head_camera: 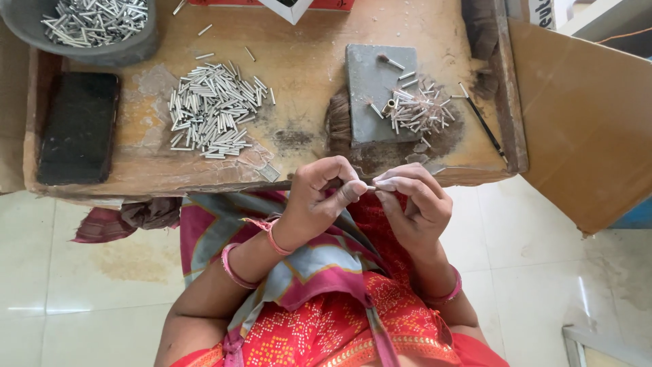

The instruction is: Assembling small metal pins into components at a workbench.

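A small metal tube [370, 187] is pinched between left hand [322, 194] and right hand [414, 204] fingertips; steadiness is best kept by narrow, close-set fingers.

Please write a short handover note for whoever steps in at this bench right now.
Left hand and right hand meet in front of the low wooden table, pinching one small metal tube between fingertips. Plain tubes lie in a big pile and fill the grey bowl. A smaller heap with hair-like fibres lies by the grey slab. Most tubes look unworked.
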